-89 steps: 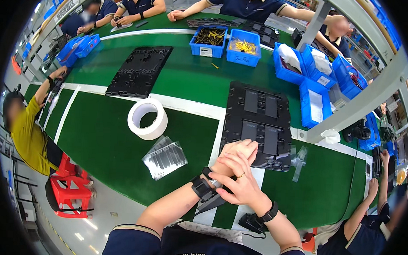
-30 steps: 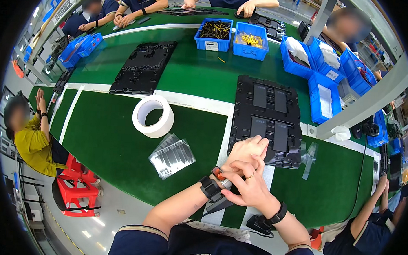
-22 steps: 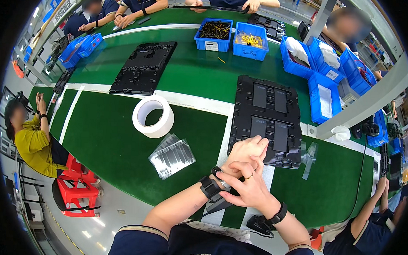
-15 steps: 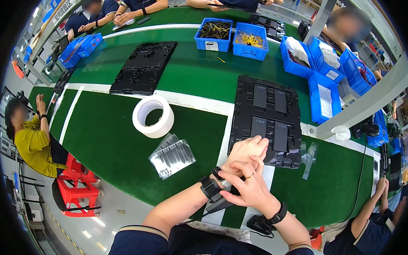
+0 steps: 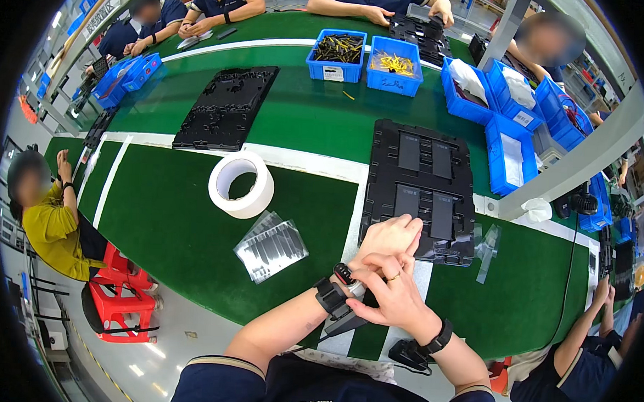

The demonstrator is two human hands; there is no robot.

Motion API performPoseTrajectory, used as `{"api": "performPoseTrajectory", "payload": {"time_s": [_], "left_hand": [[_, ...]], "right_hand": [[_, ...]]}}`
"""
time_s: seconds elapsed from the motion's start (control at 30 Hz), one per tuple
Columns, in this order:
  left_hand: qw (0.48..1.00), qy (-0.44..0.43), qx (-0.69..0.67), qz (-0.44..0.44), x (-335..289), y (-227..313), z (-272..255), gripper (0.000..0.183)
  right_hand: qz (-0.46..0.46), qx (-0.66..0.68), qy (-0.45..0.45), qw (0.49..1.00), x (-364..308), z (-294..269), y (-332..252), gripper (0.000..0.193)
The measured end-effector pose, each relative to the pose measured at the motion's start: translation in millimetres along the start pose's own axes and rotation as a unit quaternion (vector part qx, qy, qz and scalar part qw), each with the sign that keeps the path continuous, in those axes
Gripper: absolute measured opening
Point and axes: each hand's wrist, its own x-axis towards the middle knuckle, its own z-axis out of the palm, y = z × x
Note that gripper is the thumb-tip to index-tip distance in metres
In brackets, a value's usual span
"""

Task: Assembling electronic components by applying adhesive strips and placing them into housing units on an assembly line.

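Note:
My left hand [image 5: 389, 237] rests with curled fingers at the near edge of a black moulded tray [image 5: 423, 177] that holds dark flat parts. On its wrist sits a black strap with a small device [image 5: 333, 300]. My right hand [image 5: 395, 296] lies just behind the left one, and its fingers pinch at that strap by the wrist. A black band [image 5: 438, 339] circles my right wrist. I cannot see anything else inside either hand.
A white tape roll [image 5: 241, 184] and a clear bag of dark strips [image 5: 271, 247] lie on the green mat to the left. A second black tray [image 5: 228, 107] sits further back left. Blue bins [image 5: 364, 59] line the far side, where other people work. A person sits beside red stools [image 5: 120, 297].
My hands stay together at the tray's near edge, hardly moving. The view has shifted slightly since the oldest frame, and the hands of the people across the table have moved.

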Motion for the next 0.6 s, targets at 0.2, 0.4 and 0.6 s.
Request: {"api": "performPoseTrajectory", "payload": {"time_s": [0.2,0.4,0.6], "left_hand": [[1.000,0.006,-0.005,-0.010,-0.2,-1.3,3.4,0.011],[1.000,0.008,-0.006,-0.009,-0.2,-1.9,2.8,0.011],[1.000,0.008,-0.017,-0.006,0.2,-2.5,3.6,0.011]], "right_hand": [[-0.021,-0.001,0.008,1.000,0.6,0.3,2.0,0.044],[0.006,0.022,-0.006,1.000,-1.1,0.0,1.0,0.041],[-0.018,0.019,-0.007,1.000,-0.9,-0.9,1.4,0.044]]}}
